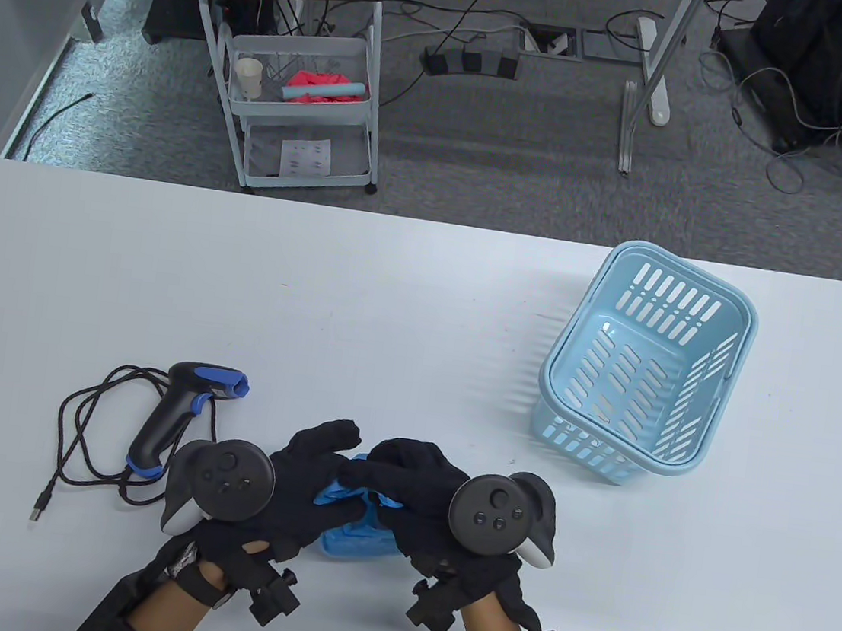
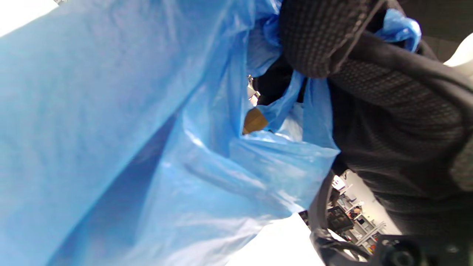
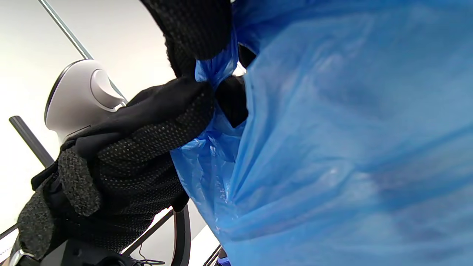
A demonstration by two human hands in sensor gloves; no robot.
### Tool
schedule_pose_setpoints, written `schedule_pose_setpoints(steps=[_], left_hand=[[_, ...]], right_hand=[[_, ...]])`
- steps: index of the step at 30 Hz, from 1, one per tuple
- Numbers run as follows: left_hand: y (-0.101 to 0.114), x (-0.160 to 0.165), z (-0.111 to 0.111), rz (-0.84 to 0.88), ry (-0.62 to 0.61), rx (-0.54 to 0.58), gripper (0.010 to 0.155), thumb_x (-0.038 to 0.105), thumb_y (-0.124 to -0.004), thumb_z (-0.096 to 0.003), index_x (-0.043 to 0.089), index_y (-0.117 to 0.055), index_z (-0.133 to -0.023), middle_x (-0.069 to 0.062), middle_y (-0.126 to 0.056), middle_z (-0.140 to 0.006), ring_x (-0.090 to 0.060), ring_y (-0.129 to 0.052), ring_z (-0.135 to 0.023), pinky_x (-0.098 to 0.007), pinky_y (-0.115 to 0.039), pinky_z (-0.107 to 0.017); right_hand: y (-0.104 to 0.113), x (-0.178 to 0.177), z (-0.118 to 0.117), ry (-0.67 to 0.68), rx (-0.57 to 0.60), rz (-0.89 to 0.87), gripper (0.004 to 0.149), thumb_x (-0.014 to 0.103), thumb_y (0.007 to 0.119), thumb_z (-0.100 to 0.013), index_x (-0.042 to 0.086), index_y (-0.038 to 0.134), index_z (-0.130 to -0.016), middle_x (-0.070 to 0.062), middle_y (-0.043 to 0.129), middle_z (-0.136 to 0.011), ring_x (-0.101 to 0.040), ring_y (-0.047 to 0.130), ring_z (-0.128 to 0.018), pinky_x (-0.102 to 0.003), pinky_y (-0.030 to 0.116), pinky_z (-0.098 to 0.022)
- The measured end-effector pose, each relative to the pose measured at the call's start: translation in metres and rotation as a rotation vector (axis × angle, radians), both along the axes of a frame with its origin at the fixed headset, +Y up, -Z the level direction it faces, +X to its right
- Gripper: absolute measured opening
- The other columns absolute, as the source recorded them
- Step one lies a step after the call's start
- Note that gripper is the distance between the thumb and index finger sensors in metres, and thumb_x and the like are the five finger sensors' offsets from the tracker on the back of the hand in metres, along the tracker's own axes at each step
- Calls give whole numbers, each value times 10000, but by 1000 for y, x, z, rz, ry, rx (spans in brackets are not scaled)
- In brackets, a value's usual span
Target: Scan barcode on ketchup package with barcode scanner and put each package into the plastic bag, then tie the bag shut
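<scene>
A blue plastic bag lies bunched on the table near the front edge, under both gloved hands. My left hand and right hand meet above it, fingers curled round the bag's twisted top. In the left wrist view the bag fills the frame and a left fingertip pinches blue plastic against the right hand. In the right wrist view the left hand grips a twisted strip of the bag. The black and blue barcode scanner lies to the left, untouched. No ketchup package shows.
A light blue slotted basket stands at the right of the table with nothing visible in it. The scanner's black cable loops at the left, near the front. Beyond the table's far edge stands a white cart.
</scene>
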State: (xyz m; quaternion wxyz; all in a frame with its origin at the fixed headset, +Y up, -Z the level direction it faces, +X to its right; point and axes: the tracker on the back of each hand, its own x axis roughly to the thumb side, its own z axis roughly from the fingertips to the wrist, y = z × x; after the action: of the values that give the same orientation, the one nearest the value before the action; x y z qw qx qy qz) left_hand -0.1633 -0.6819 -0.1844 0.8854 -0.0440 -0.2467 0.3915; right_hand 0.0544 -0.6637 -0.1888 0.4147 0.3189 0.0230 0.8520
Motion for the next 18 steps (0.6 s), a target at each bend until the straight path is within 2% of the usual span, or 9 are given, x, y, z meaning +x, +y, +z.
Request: schedule_pose_setpoints(steps=[4,8,13,18], left_hand=[[2,1,2,-70,33,48,475,450,-852,-437,103,-851,-762,-113,-527,-1126,-453,-647,-1021,-635,-578,-739],[3,3,4,-153,73,106,474,481,-834,-436,122,-845,-745,-106,-532,-1125,-447,-649,-1021,-640,-557,-747],[5,2,5,-211,124,150,472,519,-819,-432,140,-860,-711,-102,-547,-1121,-445,-659,-1015,-630,-569,-745],[6,2,7,-280,170,199,475,560,-809,-416,171,-875,-681,-93,-560,-1120,-440,-665,-1014,-633,-553,-752]], right_hand=[[2,3,0,-39,12,-31,416,220,769,-552,198,760,-968,-171,747,-905,-435,727,-816,-630,595,-661],[3,5,-1,-12,-10,-81,402,218,811,-529,158,779,-925,-155,802,-852,-419,775,-781,-623,624,-645],[3,4,-1,26,-20,-87,403,209,826,-518,172,742,-910,-141,810,-843,-411,780,-786,-618,623,-652],[2,2,-1,102,-50,-54,352,185,835,-513,186,789,-861,-155,799,-866,-428,761,-808,-631,600,-665]])
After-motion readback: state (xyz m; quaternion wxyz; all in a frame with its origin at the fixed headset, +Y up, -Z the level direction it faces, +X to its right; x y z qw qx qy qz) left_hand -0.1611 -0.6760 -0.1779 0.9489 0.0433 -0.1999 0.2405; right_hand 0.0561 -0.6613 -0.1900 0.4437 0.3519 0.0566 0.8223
